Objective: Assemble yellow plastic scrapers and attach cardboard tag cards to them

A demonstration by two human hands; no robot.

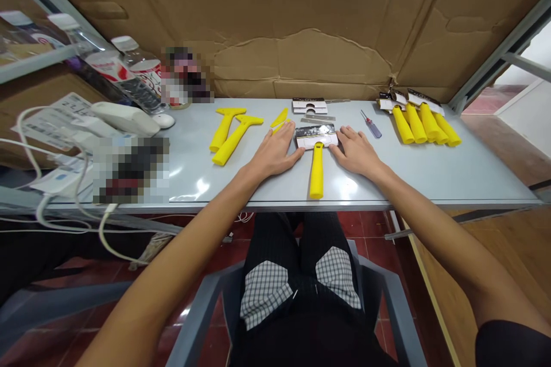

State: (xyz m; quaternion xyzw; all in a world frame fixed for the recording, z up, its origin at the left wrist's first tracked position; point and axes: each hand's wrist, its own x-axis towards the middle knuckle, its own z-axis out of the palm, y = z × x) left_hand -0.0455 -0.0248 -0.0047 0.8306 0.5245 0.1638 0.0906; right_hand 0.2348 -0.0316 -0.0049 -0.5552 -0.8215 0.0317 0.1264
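Note:
A yellow-handled scraper (317, 172) with a black and white card (317, 136) round its head lies on the grey table (275, 186). At the card's left edge my left hand (278, 152) rests flat, fingers apart, holding nothing. My right hand (355, 151) lies flat and spread at the right edge. Just beyond my left fingers are small yellow pieces (280, 118). Behind the card are metal blades (318, 118) and another folded card (310, 105). Two bare yellow handles (236, 140) lie to the left.
Several carded yellow scrapers (426, 123) are grouped at the right, with a screwdriver (371, 124) nearer my right hand. Bottles (124, 77), white cables and a power strip (64, 178) crowd the left end. Cardboard (301, 63) stands behind the table.

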